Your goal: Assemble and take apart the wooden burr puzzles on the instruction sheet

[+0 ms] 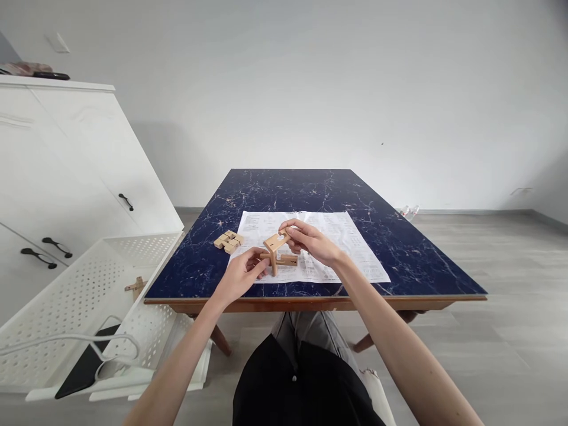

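Over the printed sheet [337, 248], my left hand [245, 271] is closed on some joined wooden puzzle pieces [274, 260]. One of these pieces stands upright and another juts out to the right. My right hand [310, 238] pinches a notched wooden puzzle piece [276, 241] by its right end, above the joined ones. Its left end meets the top of the upright piece; I cannot tell whether they interlock. Beside my left hand, a small cluster of notched wooden blocks [228, 241] lies at the sheet's left edge.
The blue marbled table [284, 189] has a wooden edge in front of my lap. To the left stand a white cabinet [80, 165] and a white perforated basket [89, 278] holding a wooden piece [136, 286], a white cable [66, 338] and a dark flat object [86, 364].
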`<state>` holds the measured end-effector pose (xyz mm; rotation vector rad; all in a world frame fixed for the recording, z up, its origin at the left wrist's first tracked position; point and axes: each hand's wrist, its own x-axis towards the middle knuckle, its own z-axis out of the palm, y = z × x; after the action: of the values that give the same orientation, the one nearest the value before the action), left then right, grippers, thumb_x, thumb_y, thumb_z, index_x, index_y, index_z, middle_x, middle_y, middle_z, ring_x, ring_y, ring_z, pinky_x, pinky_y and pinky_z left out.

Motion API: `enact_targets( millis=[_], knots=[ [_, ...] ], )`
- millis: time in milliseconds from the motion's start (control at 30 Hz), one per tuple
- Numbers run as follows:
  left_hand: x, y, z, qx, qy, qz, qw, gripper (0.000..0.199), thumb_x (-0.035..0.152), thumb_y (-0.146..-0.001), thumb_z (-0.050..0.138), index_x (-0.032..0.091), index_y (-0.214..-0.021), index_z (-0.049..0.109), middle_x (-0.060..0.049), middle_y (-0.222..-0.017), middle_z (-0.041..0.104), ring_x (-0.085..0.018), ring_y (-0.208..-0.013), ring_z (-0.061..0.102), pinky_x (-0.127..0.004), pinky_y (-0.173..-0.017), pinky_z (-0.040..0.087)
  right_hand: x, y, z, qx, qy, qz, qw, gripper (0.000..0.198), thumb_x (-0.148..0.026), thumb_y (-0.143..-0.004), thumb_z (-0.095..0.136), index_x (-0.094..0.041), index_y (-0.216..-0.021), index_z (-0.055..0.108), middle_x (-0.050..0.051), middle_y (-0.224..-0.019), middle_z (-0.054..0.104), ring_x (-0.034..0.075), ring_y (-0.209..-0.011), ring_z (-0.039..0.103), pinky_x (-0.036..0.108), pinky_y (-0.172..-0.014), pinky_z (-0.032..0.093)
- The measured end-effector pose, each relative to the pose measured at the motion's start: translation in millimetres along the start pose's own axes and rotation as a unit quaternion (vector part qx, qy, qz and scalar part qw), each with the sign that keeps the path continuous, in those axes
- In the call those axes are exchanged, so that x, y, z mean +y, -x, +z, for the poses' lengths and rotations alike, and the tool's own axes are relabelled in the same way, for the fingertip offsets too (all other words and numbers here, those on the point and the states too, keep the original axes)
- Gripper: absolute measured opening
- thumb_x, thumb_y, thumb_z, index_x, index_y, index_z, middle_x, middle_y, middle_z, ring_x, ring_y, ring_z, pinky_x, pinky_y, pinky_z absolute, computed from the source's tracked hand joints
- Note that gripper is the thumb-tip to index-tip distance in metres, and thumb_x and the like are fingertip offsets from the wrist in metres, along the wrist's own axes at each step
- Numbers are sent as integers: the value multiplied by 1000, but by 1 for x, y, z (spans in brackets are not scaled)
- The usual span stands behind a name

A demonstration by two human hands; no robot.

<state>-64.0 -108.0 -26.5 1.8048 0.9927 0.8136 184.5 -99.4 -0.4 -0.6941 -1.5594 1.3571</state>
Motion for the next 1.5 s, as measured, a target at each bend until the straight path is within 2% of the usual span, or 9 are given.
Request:
enact_targets(
  millis=[200, 600, 1133, 1500],
  knots=[
    [1, 1, -1, -2, -19, 3, 1000, 41, 57, -97, 66, 19, -112, 67, -5, -91, 76, -19, -72, 71, -32, -71, 60, -3, -10, 2, -66, 43, 20, 997, 36, -60, -105, 56, -24, -111, 59, -5, -77, 40, 13, -64, 35, 28, -60, 37],
    [2, 3, -1, -12, -28, 2, 1000, 40, 56, -99, 63, 20, -115, 68, -5, -89, 77, -21, -75, 72, -31, -72, 58, -14, -25, 0, -151, 78, 43, 984, 34, -54, -109, 52, -22, -109, 62, -2, -87, 50, 12, -65, 40, 25, -58, 39],
    [-2, 2, 0, -18, -2, 10, 1000, 34, 49, -97, 64, 21, -116, 69, -4, -90, 75, -19, -72, 69, -31, -71, 58, -29, -29, -9, -202, 201, 43, 957, 35, -51, -112, 46, -23, -116, 65, 0, -88, 55, 12, -65, 40, 25, -56, 38],
    [-5, 3, 0, -23, 5, 14, 1000, 33, 50, -98, 64, 22, -116, 69, -5, -92, 76, -19, -76, 72, -31, -75, 60, -30, -27, -9, -202, 199, 84, 955, 32, -49, -109, 52, -22, -116, 68, 1, -86, 60, 12, -64, 45, 25, -57, 42]
  ],
)
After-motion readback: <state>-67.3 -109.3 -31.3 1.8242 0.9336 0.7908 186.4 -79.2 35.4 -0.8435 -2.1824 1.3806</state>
